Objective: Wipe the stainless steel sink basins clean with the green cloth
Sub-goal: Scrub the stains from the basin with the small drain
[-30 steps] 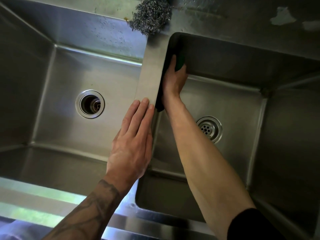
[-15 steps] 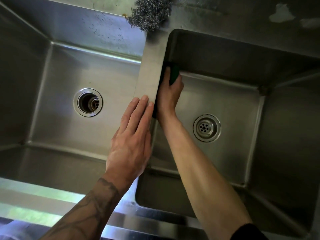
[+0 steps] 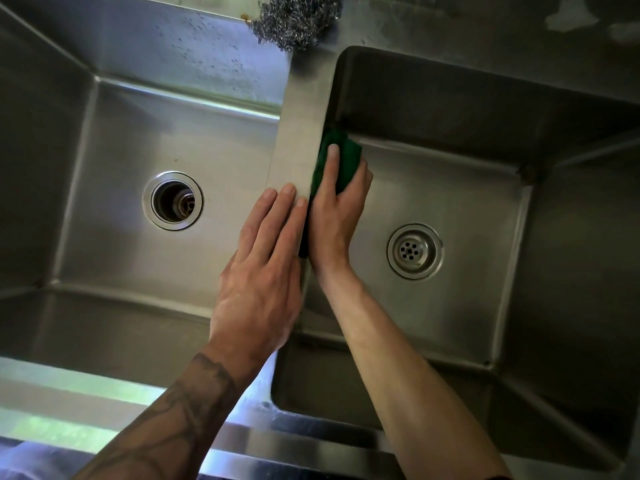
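I look down on a double stainless steel sink. My right hand is inside the right basin and presses the green cloth flat against the basin's left wall, just below the divider. The cloth shows above and under my fingers; a dark strip of it runs down beside my palm. My left hand lies flat on the divider with fingers straight and together, holding nothing. The left basin lies to its left.
A ball of steel wool sits on the back ledge above the divider. The left basin has an open drain; the right basin has a strainer drain. The front rim runs along the bottom.
My right hand has slid the cloth down the right basin's left wall toward me, from near the back corner to beside my left fingertips. My left hand has stayed on the divider.
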{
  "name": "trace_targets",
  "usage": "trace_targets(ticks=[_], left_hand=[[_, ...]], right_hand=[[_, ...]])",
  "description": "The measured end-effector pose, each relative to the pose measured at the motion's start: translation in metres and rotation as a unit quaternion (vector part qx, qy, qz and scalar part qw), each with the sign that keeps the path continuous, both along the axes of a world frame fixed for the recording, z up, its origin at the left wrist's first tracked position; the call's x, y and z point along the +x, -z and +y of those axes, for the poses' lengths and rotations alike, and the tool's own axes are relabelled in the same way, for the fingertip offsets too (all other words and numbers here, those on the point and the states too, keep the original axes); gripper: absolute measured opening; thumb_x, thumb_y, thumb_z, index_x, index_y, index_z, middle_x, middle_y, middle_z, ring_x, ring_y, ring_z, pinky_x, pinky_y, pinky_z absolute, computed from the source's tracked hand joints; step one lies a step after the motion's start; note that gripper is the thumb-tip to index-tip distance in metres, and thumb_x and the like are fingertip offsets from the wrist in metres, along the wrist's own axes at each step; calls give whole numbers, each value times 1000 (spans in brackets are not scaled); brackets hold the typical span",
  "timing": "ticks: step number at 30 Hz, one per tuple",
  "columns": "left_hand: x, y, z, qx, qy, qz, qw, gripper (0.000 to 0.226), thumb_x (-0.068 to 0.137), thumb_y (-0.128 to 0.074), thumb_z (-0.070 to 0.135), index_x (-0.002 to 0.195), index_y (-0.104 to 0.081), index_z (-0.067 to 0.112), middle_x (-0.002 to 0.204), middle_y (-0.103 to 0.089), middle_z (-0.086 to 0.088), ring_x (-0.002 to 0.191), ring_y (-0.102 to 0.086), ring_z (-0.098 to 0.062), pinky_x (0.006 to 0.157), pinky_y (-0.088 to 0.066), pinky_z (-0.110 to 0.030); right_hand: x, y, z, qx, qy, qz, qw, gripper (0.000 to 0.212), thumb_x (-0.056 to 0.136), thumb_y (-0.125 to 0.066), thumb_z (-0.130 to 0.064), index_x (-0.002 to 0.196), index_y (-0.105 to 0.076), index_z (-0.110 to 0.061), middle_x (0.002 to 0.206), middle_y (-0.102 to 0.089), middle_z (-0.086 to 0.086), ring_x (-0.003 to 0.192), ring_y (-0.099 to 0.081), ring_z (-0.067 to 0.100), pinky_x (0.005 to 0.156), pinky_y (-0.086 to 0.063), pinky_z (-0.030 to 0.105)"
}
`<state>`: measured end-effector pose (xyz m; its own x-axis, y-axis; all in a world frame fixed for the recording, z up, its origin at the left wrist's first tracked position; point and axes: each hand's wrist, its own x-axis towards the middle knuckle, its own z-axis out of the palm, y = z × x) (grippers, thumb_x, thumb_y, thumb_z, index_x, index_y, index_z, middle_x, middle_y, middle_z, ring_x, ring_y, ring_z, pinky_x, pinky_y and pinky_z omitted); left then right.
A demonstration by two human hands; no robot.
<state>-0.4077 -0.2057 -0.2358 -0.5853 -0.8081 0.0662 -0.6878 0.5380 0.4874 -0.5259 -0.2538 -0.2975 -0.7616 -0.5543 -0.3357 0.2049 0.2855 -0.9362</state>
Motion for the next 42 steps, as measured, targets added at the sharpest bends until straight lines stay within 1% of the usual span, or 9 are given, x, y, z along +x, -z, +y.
trace_targets(ticks=[2, 6, 12, 19, 24, 29, 32, 36, 42], left_hand=[[1, 0, 0, 1, 1, -2, 1000, 52, 107, -38, 7, 158, -42, -1, 169, -37, -15, 161, -28, -32, 131, -29, -43], [0, 1, 0, -6, 0, -8, 1000, 52, 106, -39, 5, 158, -43, -1, 169, -37, -15, 161, -28, -32, 130, -29, -42], [0, 1, -1, -5, 3, -5, 1000, 53, 104, -43, 0, 157, -43, -3, 168, -37, -18, 160, -29, -35, 128, -33, -49], [0, 1, 0, -11, -8, -12, 1000, 53, 105, -43, 1, 159, -43, 0, 169, -37, -14, 161, -29, -31, 131, -25, -34], [-1, 1, 1, -9, -10, -8, 1000, 52, 105, -43, 2, 157, -44, -2, 168, -38, -17, 160, -29, -33, 130, -29, -40], [0, -1, -1, -7, -6, -13, 1000, 54, 106, -41, 3, 159, -42, 0, 169, -36, -15, 161, -27, -32, 131, -28, -37], [-1, -1, 1, -7, -12, -14, 1000, 53, 107, -40, 5, 159, -42, 0, 170, -36, -14, 161, -27, -30, 130, -27, -34], [-1, 1, 0, -11, -12, -19, 1000, 52, 107, -40, 5, 159, -42, 0, 169, -36, -14, 161, -27, -31, 130, -25, -33], [-1, 0, 0, -11, -12, -17, 1000, 53, 107, -40, 6, 159, -42, 1, 170, -35, -13, 161, -27, -29, 130, -24, -28]], right_hand=[[-2, 7, -1, 23, -7, -8, 1000, 20, 107, -55, -35, 123, -57, -23, 121, -57, 1, 112, -59, 11, 91, -46, 12], [-8, 29, -10, 115, -29, -62, 991, 35, 106, -52, -43, 115, -61, -11, 110, -62, 6, 111, -60, 32, 94, -53, 39], [8, -1, 18, 6, -25, -55, 998, 26, 105, -56, -42, 125, -57, -25, 120, -54, 0, 111, -63, 16, 96, -57, 34], [9, 21, 14, 131, -34, -77, 988, 40, 103, -54, -49, 117, -61, -13, 112, -63, 6, 104, -61, 23, 92, -56, 45], [22, -7, 47, 3, -38, -83, 996, 22, 104, -58, -43, 121, -58, -29, 122, -59, 4, 111, -66, 18, 95, -58, 37], [13, 25, 27, 139, -48, -100, 984, 38, 104, -55, -46, 124, -55, -14, 121, -59, 8, 107, -62, 21, 93, -58, 40], [15, 10, 36, 120, -54, -118, 984, 34, 106, -55, -41, 126, -55, -14, 122, -56, 8, 100, -60, 10, 82, -54, 15], [24, -4, 53, 4, -34, -108, 994, 24, 105, -58, -38, 124, -56, -23, 123, -58, 6, 110, -66, 16, 91, -57, 28], [17, 17, 34, 129, -43, -130, 982, 38, 105, -56, -45, 126, -54, -14, 121, -59, 9, 107, -64, 24, 92, -59, 49]])
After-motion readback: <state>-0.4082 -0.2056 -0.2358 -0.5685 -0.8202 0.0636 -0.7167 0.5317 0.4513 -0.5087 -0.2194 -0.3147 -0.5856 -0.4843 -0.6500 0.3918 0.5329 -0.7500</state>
